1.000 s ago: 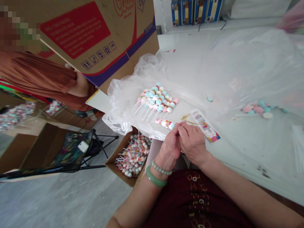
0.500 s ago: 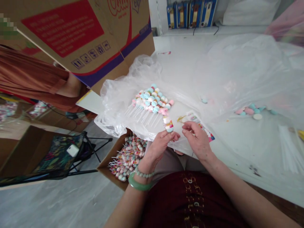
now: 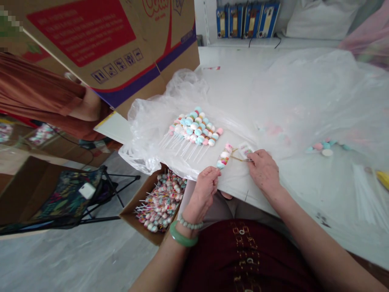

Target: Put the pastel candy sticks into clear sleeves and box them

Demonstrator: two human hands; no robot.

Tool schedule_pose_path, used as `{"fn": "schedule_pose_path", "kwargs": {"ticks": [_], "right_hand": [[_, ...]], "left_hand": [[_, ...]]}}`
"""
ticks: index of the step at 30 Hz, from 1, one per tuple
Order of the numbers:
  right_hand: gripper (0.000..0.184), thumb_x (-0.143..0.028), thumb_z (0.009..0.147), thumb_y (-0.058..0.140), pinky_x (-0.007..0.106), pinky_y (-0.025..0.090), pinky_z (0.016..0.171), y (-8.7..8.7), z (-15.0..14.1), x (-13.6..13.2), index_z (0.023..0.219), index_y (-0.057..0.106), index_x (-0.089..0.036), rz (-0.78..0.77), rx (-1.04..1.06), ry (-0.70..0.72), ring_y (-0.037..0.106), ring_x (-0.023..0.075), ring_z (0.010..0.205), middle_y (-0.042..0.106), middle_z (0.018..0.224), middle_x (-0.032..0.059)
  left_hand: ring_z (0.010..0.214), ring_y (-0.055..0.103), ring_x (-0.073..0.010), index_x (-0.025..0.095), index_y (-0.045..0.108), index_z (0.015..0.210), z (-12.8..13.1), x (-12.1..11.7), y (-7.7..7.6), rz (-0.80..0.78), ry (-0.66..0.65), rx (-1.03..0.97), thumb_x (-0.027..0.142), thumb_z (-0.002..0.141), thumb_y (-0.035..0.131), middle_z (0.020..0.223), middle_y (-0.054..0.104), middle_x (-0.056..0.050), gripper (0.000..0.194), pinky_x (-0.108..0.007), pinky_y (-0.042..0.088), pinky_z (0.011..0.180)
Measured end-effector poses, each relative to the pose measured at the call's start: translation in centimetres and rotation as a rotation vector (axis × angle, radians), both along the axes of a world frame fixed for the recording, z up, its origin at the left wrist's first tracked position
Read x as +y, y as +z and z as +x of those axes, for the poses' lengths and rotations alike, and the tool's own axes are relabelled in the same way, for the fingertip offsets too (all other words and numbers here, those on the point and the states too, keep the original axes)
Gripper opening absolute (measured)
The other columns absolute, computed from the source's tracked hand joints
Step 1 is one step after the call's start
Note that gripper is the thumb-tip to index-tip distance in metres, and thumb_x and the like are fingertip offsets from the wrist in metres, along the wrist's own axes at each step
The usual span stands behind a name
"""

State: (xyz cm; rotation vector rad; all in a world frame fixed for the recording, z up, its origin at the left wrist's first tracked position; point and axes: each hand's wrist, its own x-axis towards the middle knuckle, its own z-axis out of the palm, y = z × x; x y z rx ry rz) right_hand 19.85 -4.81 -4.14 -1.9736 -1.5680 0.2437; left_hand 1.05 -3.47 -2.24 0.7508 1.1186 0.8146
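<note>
My left hand [image 3: 206, 184] is closed around the lower end of a marshmallow skewer [image 3: 225, 155] with pink, white and blue pieces and a printed wrapper. Thin gold twist ties [image 3: 234, 154] lie just right of the skewer. One gold strand runs to the fingertips of my right hand [image 3: 263, 170], which appears pinched on it. Beneath and beside those fingers is a small white printed packet [image 3: 244, 150], partly covered by the hand. To the left, a pile of marshmallow skewers [image 3: 194, 127] rests on clear plastic, sticks pointing toward me.
A carton of wrapped skewers [image 3: 161, 202] stands below the table edge. A large cardboard box [image 3: 121, 52] rises at the left, with a person's arm [image 3: 89, 105] behind it. Loose marshmallows [image 3: 326, 146] and white sticks [image 3: 366, 194] lie at the right. A folding chair [image 3: 73, 194] holds a phone.
My right hand has moved right, away from my left hand, and over the printed packet. The skewer has tilted rightward and stands apart from the pile.
</note>
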Motion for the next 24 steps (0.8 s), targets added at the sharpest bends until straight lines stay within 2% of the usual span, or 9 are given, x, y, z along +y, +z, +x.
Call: {"fn": "schedule_pose_path", "kwargs": {"ticks": [3,7,9,11,13,15,18,21,24], "right_hand": [[0.02,-0.017,0.083,0.049,0.03,0.037,0.065,-0.5,0.6,0.3,0.073,0.065,-0.022,-0.059,-0.123,0.055,0.053,0.0218,0.085,0.061,0.089,0.0078],[0.019,-0.02,0.084,0.047,0.03,0.035,0.062,-0.1,1.1,0.1,0.075,0.064,-0.022,-0.069,-0.064,0.036,0.053,0.0218,0.084,0.063,0.088,0.006],[0.017,-0.022,0.082,0.049,0.03,0.035,0.063,0.6,1.2,-0.2,0.075,0.064,-0.022,-0.069,0.081,0.025,0.054,0.0203,0.078,0.063,0.084,0.004],[0.014,-0.024,0.08,0.052,0.03,0.037,0.064,1.3,0.8,-0.7,0.077,0.065,-0.022,-0.039,0.334,0.051,0.054,0.0186,0.073,0.063,0.078,0.0015],[0.015,-0.025,0.077,0.055,0.031,0.041,0.065,2.1,-0.5,-1.1,0.083,0.068,-0.023,-0.009,0.619,0.126,0.055,0.0175,0.069,0.064,0.074,-0.0001],[0.019,-0.024,0.076,0.056,0.033,0.044,0.069,2.6,-2.2,-1.2,0.088,0.071,-0.024,0.009,0.777,0.21,0.057,0.018,0.071,0.066,0.076,0.0002],[0.022,-0.022,0.08,0.053,0.036,0.045,0.08,2.6,-4.4,-1.2,0.088,0.073,-0.026,0.076,0.634,0.277,0.06,0.0207,0.084,0.069,0.088,0.0033],[0.028,-0.021,0.084,0.047,0.037,0.046,0.084,2.2,-5.1,-1.2,0.093,0.073,-0.026,0.077,0.454,0.282,0.061,0.022,0.093,0.069,0.095,0.0052],[0.03,-0.018,0.082,0.047,0.037,0.045,0.086,1.6,-5.2,-1.5,0.096,0.071,-0.027,0.049,0.434,0.291,0.061,0.0219,0.097,0.069,0.1,0.0044]], "left_hand": [[0.031,0.024,-0.0023,0.016,0.053,0.066,0.0,0.2,0.2,-0.024,-0.031,-0.045,0.036,0.068,0.068,0.041,0.033,0.01,0.025,-0.017,0.015,0.034],[0.03,0.022,-0.0032,0.014,0.058,0.068,0.0,0.4,0.7,-0.084,-0.04,-0.06,0.033,0.069,0.062,0.038,0.03,0.01,0.019,-0.019,0.016,0.033],[0.029,0.021,-0.0033,0.015,0.057,0.064,0.1,0.5,0.7,-0.107,-0.017,-0.042,0.03,0.068,0.06,0.037,0.029,0.01,0.017,-0.019,0.015,0.033],[0.029,0.022,-0.0032,0.015,0.054,0.06,0.4,0.4,0.7,-0.09,0.019,0.001,0.028,0.067,0.059,0.036,0.03,0.009,0.015,-0.019,0.016,0.033],[0.029,0.023,-0.0032,0.016,0.055,0.061,0.9,0.1,0.7,-0.058,0.035,0.039,0.026,0.067,0.059,0.037,0.032,0.009,0.013,-0.019,0.017,0.033],[0.03,0.026,-0.0034,0.016,0.054,0.062,1.5,-0.3,0.7,-0.04,0.012,0.034,0.028,0.067,0.061,0.039,0.034,0.009,0.015,-0.018,0.017,0.032],[0.032,0.028,-0.0035,0.017,0.051,0.062,2.0,-0.8,0.8,-0.023,-0.024,-0.032,0.036,0.069,0.066,0.044,0.036,0.009,0.025,-0.018,0.021,0.033],[0.035,0.03,-0.0037,0.016,0.052,0.065,1.9,-1.0,0.5,0.016,-0.035,-0.068,0.04,0.07,0.068,0.046,0.037,0.008,0.029,-0.017,0.023,0.034],[0.035,0.031,-0.0039,0.017,0.05,0.063,1.9,-1.1,0.1,0.037,-0.007,-0.068,0.039,0.071,0.068,0.046,0.037,0.008,0.03,-0.017,0.023,0.034]]}}
